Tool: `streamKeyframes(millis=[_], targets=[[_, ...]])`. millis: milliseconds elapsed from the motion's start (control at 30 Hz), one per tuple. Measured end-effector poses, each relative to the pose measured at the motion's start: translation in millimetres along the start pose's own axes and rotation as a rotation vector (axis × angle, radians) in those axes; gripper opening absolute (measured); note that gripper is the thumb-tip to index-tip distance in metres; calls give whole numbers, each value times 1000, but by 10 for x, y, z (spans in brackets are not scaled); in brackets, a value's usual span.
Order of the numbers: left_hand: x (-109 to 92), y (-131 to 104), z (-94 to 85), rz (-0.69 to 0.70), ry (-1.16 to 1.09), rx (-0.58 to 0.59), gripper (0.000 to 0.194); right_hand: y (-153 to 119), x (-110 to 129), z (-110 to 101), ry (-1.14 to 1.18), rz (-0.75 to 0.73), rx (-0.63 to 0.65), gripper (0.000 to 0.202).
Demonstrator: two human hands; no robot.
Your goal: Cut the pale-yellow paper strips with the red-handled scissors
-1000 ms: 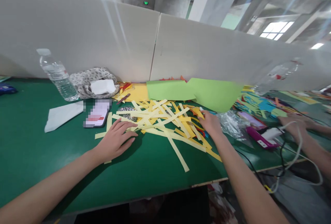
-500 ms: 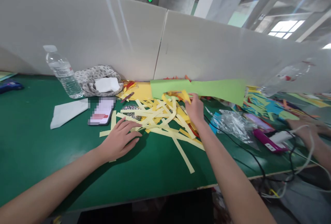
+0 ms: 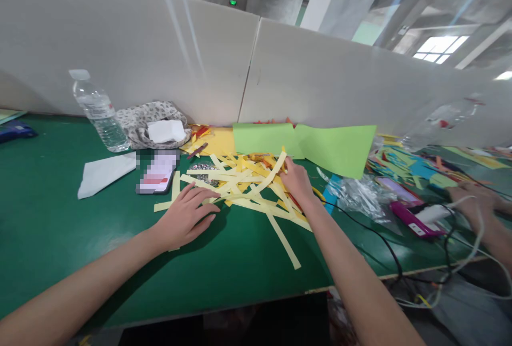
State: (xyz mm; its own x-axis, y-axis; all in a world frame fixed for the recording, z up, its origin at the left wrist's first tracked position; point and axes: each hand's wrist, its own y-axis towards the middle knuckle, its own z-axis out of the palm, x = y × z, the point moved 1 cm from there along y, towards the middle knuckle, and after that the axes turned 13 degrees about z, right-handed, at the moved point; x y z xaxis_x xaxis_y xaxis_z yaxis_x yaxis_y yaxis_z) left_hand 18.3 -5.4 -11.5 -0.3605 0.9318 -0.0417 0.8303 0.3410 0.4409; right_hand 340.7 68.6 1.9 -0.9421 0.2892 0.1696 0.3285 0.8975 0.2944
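Your R hand [image 3: 296, 180]: lowered slightly, at right side of pale-yellow paper strips [image 3: 236, 176], on green tabletop [image 3: 224, 276]; fingers curled, hold unclear. Your L hand [image 3: 187, 218]: unmoved, fingers loosely spread on left ends, nothing clasped; both hands now at 1 pile

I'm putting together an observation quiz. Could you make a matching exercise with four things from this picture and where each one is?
Things:
1. left hand
2. right hand
3. green paper
4. spotted cloth

Places:
A. behind the yellow strips, by the foot of the wall
B. at the right part of the strips
C. beside the bottle, with something white on it
D. at the left part of the strips

Pairs: 1-D, 2-B, 3-A, 4-C
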Motion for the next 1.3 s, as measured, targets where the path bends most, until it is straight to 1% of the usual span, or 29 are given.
streamKeyframes(millis=[133,300,500,600,733,800,900,967,1033,1100,1133,1167,1233,1300], targets=[[-16,9,-19,-13,0,-3,21,11,-9,12,-39,-3,13,42],[-30,20,-24,-10,-16,-18,20,42,-29,19,-51,-8,46,35],[-6,16,-6,-13,4,-20,21,73,-15,65,-15,13,46,44],[5,1,-1,-21,5,-40,21,44,12,70,11,16,-16,39],[15,-20,16,-11,17,-56,22,-50,15,23,74,5,-174,37],[8,28,-7,-23,42,-77,25,-104,0,3,111,-22,-242,36],[5,259,-98,-30,122,-115,30,-181,-12,2,159,-72,-311,34],[39,514,-156,16,204,-90,34,-230,3,15,189,-97,-345,33],[122,799,-167,70,323,-39,40,-277,34,28,217,-115,-363,32],[251,1050,-114,63,412,0,44,-321,69,35,242,-133,-366,31],[323,1148,-65,54,422,28,41,-338,84,36,252,-139,-364,30],[392,1224,-5,41,409,61,34,-349,94,34,260,-138,-363,29],[505,1312,119,12,369,101,21,-352,95,27,272,-114,-361,27],[568,1338,220,-5,348,107,19,-325,65,15,277,-51,-365,25]])
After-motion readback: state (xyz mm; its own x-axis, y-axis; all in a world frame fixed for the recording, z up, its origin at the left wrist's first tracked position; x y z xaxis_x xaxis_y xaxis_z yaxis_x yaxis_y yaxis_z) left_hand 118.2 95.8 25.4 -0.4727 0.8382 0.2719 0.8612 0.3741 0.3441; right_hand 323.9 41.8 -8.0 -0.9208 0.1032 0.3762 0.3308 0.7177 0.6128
